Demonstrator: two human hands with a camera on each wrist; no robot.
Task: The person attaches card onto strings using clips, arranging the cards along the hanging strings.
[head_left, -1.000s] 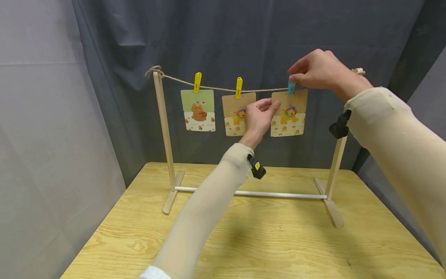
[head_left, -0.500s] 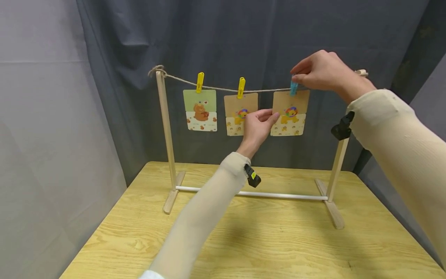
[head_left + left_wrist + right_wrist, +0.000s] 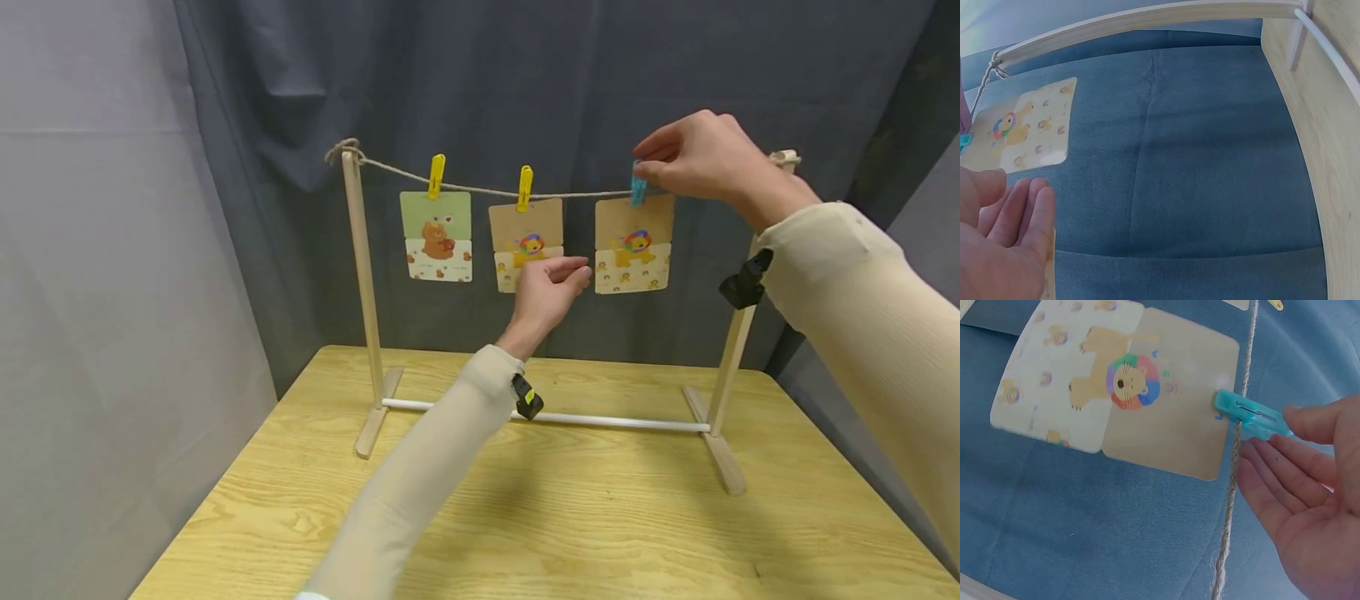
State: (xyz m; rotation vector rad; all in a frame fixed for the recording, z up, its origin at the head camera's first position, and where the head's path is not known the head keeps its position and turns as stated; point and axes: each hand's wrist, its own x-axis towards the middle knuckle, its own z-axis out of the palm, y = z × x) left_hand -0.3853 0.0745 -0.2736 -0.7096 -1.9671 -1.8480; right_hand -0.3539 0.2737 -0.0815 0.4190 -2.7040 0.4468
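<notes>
A tan-and-cream lion card [image 3: 633,229] hangs from the twine [image 3: 577,195] under a blue clothespin [image 3: 1252,414]. My right hand [image 3: 705,158] pinches the upper end of that clothespin between thumb and fingers; its lower end grips the twine and the card's top edge. Just left of this card my left hand [image 3: 542,296] holds nothing, its fingers loosely bent and apart from the card's edge. It partly covers a second lion card [image 3: 525,218], hung by a yellow clothespin [image 3: 525,188]. A green-and-white bear card [image 3: 437,225] hangs at the left from another yellow clothespin [image 3: 437,176].
The twine runs between two wooden posts [image 3: 363,275] on feet, joined low down by a white rod [image 3: 615,422]. This stand is on a wood-grain table [image 3: 570,517]. A dark curtain [image 3: 465,83] hangs behind, with a pale cloth wall [image 3: 97,292] at the left.
My left hand has let go of the right lion card's left edge and moved down and left. My right hand stays at the blue clothespin. The view has shifted slightly.
</notes>
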